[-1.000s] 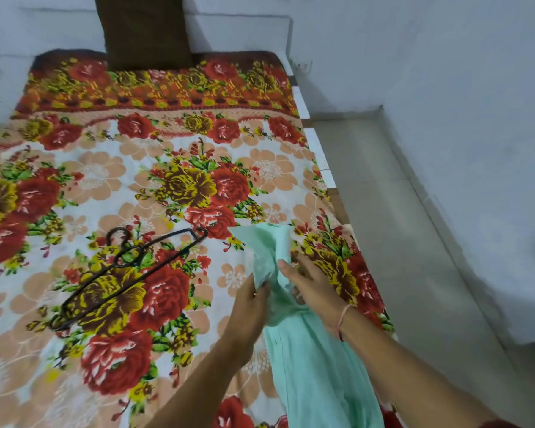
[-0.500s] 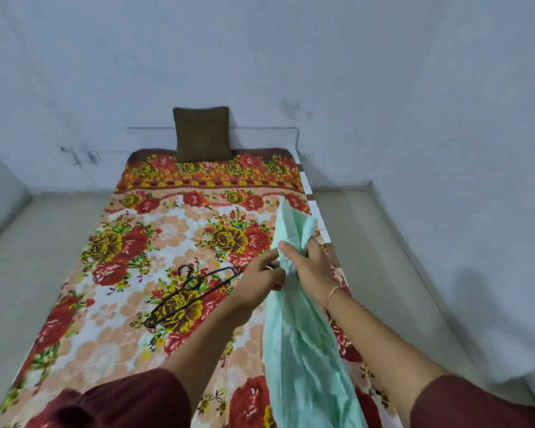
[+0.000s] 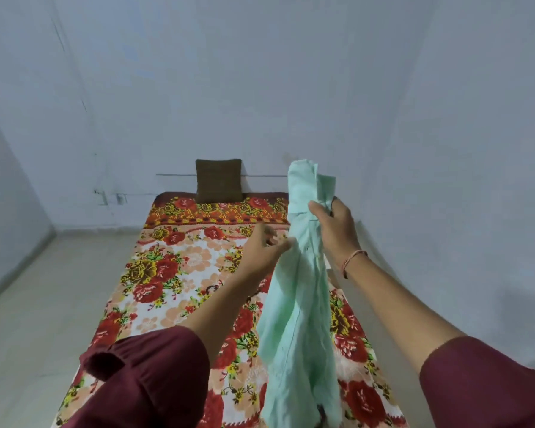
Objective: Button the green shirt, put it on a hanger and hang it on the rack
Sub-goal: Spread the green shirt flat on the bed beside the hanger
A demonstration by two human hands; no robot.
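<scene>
The pale green shirt point(image 3: 297, 304) hangs bunched and lengthwise in the air above the right side of the bed. My right hand point(image 3: 332, 225) grips it near its top, where the fabric sticks up above my fingers. My left hand point(image 3: 267, 247) is blurred and pinches the shirt's left edge just below. The black wire hanger point(image 3: 211, 288) lies on the bedsheet, almost wholly hidden behind my left forearm. No rack is in view.
A bed with a red and yellow floral sheet point(image 3: 173, 273) runs away from me to the back wall. A brown cushion point(image 3: 218, 180) leans there. Pale floor point(image 3: 44, 304) lies left of the bed, and a white wall stands close on the right.
Both hands have lifted the shirt higher off the bed. The view has tilted up to take in the walls. The hanger has slipped behind my left forearm.
</scene>
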